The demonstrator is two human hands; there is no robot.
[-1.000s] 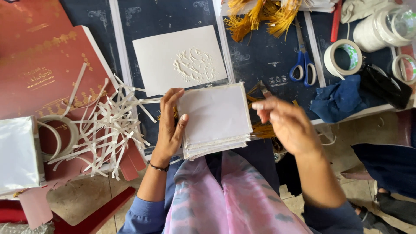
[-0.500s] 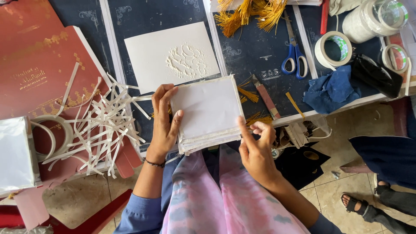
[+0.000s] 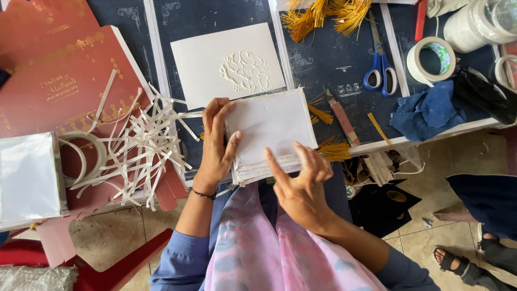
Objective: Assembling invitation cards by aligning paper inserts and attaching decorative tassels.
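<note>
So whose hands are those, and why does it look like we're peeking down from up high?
The camera sits on a person's head, so you look down at their own two hands. The left hand holds the side of a stack of white cards, and the right hand touches its front edge. On the dark table lie a white embossed sheet, blue-handled scissors, rolls of tape, golden tassels, a blue cloth and a pile of white paper strips.
</note>
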